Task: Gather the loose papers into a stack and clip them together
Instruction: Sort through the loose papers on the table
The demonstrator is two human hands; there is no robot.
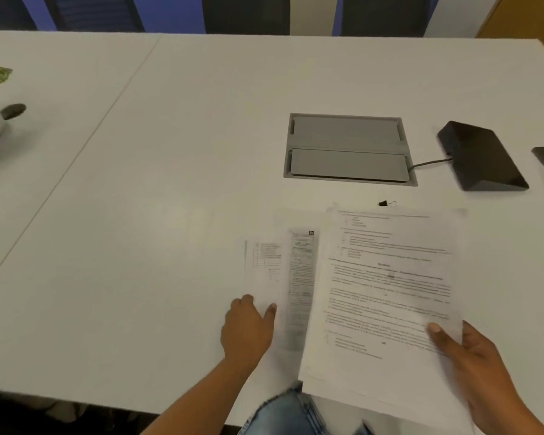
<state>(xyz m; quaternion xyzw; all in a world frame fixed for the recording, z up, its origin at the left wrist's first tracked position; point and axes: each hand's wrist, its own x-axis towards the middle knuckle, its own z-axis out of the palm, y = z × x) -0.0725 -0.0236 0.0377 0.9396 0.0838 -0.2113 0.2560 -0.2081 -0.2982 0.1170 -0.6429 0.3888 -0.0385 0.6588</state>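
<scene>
Printed sheet (387, 287) pinched at its near-right corner by right hand (481, 365), thumb on top, fingers under; near edge overhanging table (170, 183) edge. Just left of it and partly beneath: two more sheets, a form page (300, 277) and a table-print page (264, 262), flat on the table. Left hand (248, 328) half open, fingers spread, thumb tip on the near edge of the leftmost sheet, gripping nothing. Small black binder clip (387, 203) just beyond the printed sheet's far edge, untouched. Further beyond: grey cable hatch (349, 149); right of the hatch, black wedge-shaped device (481, 157) with cord.

Stage, by guess: gathering, not yet squared. Risks: one-corner pinch lets the overhanging sheet sag or slide off; thin sheets hard to lift off the smooth top, likely crumple under the thumb; sliding pages forward could shove the clip away; clipping before squaring locks in skew.
</scene>
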